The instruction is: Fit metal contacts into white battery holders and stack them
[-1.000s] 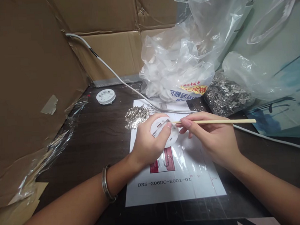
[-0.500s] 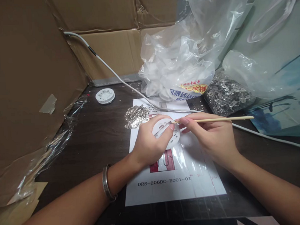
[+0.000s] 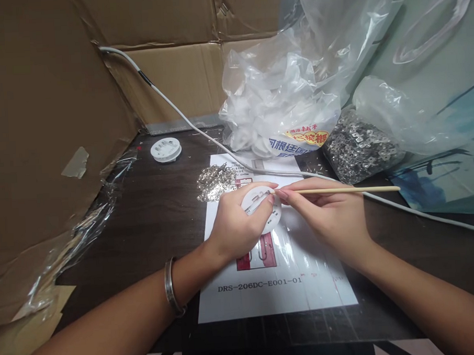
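Note:
My left hand (image 3: 239, 219) grips a round white plastic disc (image 3: 275, 222) that has slots and small metal pieces in its face. The thumb presses on the disc's upper face. My right hand (image 3: 328, 215) pinches a thin wooden stick (image 3: 351, 190) near its left end, the fingertips close to the disc's upper right edge. That end of the stick meets the disc by my left thumb; the exact contact is hidden. Below the hands lies a printed sheet (image 3: 266, 302). A heap of small metal pieces (image 3: 216, 182) rests left of the hands, partly on the sheet.
Another white disc piece (image 3: 165, 149) sits at the back left. A clear bag of white parts (image 3: 254, 119) and a bag of metal clips (image 3: 361, 146) stand behind. A white cable (image 3: 187, 122) crosses the dark table (image 3: 136, 213). Cardboard (image 3: 178, 86) walls the back and left.
My right hand has shifted slightly left, its fingertips closer to the disc. The disc is tilted a little differently in my left hand. The stick still touches the same area.

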Motion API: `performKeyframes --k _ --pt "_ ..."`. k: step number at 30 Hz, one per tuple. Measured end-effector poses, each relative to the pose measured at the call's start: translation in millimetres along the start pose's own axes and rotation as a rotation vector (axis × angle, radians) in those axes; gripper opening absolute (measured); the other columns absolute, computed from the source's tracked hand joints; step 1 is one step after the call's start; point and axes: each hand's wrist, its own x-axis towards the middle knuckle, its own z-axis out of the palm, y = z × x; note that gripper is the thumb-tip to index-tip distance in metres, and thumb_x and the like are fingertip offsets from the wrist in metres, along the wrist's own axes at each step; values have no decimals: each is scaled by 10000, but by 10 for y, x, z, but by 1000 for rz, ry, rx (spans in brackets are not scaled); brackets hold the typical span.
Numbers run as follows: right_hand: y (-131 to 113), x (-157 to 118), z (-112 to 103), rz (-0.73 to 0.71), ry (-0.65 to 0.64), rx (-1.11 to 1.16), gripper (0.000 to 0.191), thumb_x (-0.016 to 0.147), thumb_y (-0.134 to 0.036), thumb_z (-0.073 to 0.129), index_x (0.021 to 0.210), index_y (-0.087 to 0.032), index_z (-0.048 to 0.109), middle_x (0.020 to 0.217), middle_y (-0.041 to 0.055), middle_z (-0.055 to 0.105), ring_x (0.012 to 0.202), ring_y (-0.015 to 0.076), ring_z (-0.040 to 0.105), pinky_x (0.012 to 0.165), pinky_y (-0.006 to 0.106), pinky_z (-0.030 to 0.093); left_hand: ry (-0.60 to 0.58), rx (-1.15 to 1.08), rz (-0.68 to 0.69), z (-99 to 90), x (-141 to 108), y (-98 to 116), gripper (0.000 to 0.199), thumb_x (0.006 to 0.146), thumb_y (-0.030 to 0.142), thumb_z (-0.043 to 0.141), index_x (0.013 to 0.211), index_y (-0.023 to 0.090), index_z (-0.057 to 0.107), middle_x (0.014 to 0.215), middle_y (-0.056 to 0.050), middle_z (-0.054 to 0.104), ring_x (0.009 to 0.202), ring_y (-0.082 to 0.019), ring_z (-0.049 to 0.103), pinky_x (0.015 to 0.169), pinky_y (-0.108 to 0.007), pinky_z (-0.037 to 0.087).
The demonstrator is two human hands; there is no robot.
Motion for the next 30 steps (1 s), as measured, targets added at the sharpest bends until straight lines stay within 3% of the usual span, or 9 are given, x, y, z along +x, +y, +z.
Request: performKeyframes --k 12,22,30 --pt "33 -15 49 -29 5 -91 74 813 -127 670 786 -165 728 796 -6 728 746 81 681 738 147 561 0 4 -2 28 18 -46 184 846 201 576 969 173 709 874 -33 735 840 -171 673 755 -299 542" --pt "197 7 82 205 -55 211 80 806 -227 692 773 -165 729 763 26 716 687 138 680 626 241 581 -73 27 -20 9 77 -96 153 826 180 571 913 188 697 923 -46 717 859 -187 653 829 -341 518" --pt "214 9 109 211 -17 180 90 799 -254 695 763 -183 738 783 34 719 703 152 676 676 291 589 -71 68 -48 15 94 -96 145 819 194 573 925 196 672 963 -61 713 919 -213 653 861 -374 513"
